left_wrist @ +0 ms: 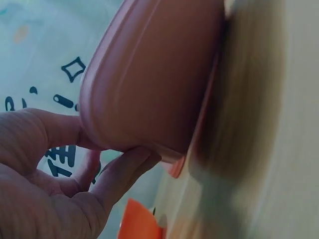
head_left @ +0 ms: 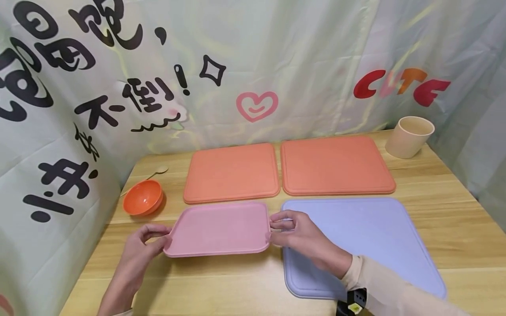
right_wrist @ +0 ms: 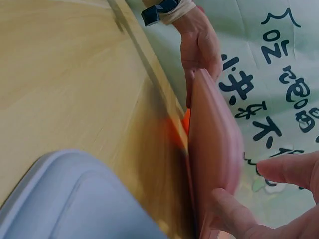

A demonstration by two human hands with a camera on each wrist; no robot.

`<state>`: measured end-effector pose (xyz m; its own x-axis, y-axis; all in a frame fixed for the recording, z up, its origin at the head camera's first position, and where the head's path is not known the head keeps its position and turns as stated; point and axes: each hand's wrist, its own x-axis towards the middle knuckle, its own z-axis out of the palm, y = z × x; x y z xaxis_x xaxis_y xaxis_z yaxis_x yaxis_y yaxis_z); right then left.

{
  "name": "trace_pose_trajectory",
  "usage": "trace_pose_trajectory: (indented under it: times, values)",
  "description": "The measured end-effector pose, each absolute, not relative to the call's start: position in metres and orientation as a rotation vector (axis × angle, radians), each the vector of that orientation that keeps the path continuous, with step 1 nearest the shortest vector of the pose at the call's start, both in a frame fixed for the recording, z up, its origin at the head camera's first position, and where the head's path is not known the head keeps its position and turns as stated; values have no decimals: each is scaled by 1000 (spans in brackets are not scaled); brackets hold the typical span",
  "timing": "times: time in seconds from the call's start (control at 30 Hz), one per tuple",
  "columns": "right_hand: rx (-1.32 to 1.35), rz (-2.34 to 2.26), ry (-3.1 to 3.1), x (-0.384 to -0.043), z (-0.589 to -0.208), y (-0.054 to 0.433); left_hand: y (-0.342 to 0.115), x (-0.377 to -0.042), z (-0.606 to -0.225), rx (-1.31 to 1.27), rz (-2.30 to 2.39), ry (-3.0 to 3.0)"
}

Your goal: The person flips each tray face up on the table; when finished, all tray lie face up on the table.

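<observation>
A pink tray (head_left: 221, 228) with a low rim is held above the wooden table, a shadow beneath it. My left hand (head_left: 144, 252) pinches its left side, and the left wrist view shows the tray's underside (left_wrist: 154, 79). At the opposite short side, my right hand (head_left: 306, 239) holds the tray's edge with thumb and fingers. In the right wrist view the thumb (right_wrist: 232, 211) touches the tray's edge while a finger stands apart from it. A light blue tray (head_left: 356, 237) lies on the table under my right forearm.
Two orange trays (head_left: 233, 173) (head_left: 336, 164) lie side by side at the back. An orange bowl (head_left: 143, 197) stands at the left, a spoon (head_left: 158, 172) behind it. A beige cup (head_left: 410, 137) stands at the back right corner. Printed curtains (head_left: 308, 66) hang behind the table (head_left: 454, 210).
</observation>
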<state>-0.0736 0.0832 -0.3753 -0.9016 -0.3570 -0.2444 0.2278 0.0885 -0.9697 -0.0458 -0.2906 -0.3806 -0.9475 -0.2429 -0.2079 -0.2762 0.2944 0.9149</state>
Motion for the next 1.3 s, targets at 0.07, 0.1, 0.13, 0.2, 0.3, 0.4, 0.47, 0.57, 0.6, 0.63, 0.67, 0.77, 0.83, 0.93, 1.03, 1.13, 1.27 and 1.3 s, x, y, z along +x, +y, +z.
trace_pose_trajectory:
  times: [0.07,0.1,0.13,0.2,0.3,0.4,0.47,0.57,0.6,0.63,0.67,0.77,0.83,0.93,1.03,1.13,1.27,1.3]
  values:
    - [-108,-1835,1969,-75,-378,83,-290,-46,-384,-496,1721,2524]
    - [-103,-1816,1977,-75,-380,83,-291,-47,-386,-487,1703,2527]
    - [-98,-1798,1985,-76,-382,82,-291,-47,-388,-483,1678,2528]
    - [-94,-1776,1982,-77,-385,82,-292,-48,-392,-455,1620,2543]
    - [-119,-1756,1965,-78,-389,82,-292,-48,-396,-422,1560,2548]
    - [-153,-1732,1961,-78,-393,82,-291,-47,-400,-385,1527,2556]
    - [-165,-1717,1963,-78,-394,81,-290,-47,-402,-367,1514,2561]
    - [-184,-1682,1987,-78,-395,81,-289,-46,-404,-337,1475,2595]
    - [-188,-1669,1999,-78,-394,82,-289,-46,-403,-328,1456,2609]
    - [-198,-1662,2008,-79,-394,82,-288,-47,-403,-313,1436,2623]
    - [-216,-1656,2019,-80,-393,83,-287,-47,-403,-292,1409,2646]
    - [-285,-1639,2066,-86,-388,88,-286,-50,-397,-244,1309,2712]
    - [-319,-1632,2110,-92,-384,91,-285,-54,-391,-208,1256,2750]
    - [-332,-1607,2175,-105,-377,94,-286,-64,-383,-159,1206,2783]
    - [-273,-1583,2213,-121,-372,96,-286,-79,-379,-103,1189,2805]
    - [-203,-1553,2229,-141,-370,96,-284,-98,-378,-77,1175,2798]
    - [-102,-1527,2230,-166,-369,93,-280,-125,-377,-99,1138,2773]
    - [-80,-1523,2235,-173,-370,91,-279,-133,-377,-108,1121,2772]
